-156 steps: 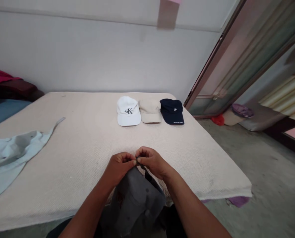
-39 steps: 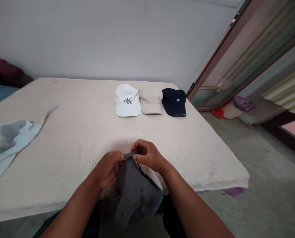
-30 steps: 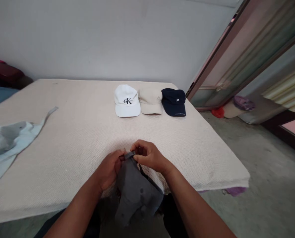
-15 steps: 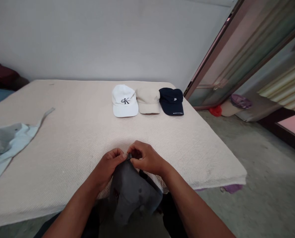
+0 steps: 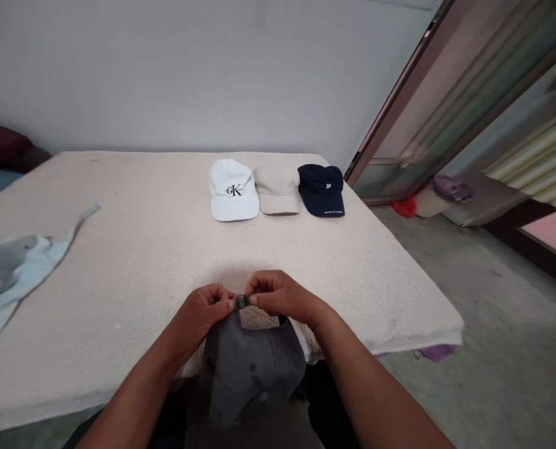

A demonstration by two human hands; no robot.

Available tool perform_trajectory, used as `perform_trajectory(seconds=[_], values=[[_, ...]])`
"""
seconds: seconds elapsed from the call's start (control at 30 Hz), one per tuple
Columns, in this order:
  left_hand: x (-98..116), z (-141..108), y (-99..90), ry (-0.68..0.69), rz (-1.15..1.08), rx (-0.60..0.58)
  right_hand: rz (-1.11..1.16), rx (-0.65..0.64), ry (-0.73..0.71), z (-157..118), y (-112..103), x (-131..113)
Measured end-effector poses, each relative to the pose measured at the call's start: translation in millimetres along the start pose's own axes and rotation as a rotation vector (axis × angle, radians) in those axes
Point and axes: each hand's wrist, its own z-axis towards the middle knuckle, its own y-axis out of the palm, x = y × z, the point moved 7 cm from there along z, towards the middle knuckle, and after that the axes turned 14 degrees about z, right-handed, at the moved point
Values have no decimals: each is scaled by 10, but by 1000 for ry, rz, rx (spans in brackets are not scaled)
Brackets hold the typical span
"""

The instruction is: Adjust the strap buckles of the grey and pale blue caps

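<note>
Wall (image 5: 141, 75), pale; floor (image 5: 422, 280), grey.
Glass panel (image 5: 448, 112), pink-framed, stood at right; yellowish curtain (image 5: 540, 165), pleated, hung farther right.

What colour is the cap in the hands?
The held cap is dark grey, in the head view.

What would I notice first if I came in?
Probably the white cap, beige cap and navy cap, side by side near the far edge of the cream cover. Next, the gray cap at the near edge, its strap held by the left hand and right hand.
</note>
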Motion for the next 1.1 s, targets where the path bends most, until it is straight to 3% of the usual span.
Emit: perform_trajectory(seconds=[0.13,0.27,0.4,0.73,0.93,1.1], values=[[13,8,2,26,117,6,-39,109,-79,18,-72,-46],[-35,18,-48,23,126,48,-108,22,-144,17,24,-100],[-106,23,-49,-35,64,14,-234,-51,-212,-20,98,-172],[-124,37,-19,-54,-52,58,-401,1,-199,-45,43,-205],[-117,67,98,-52,-228,-27,-376,6,-199,-62,11,-195],[-143,39,256,-123,-183,-137,-289,-7,-224,-82,25,-156]])
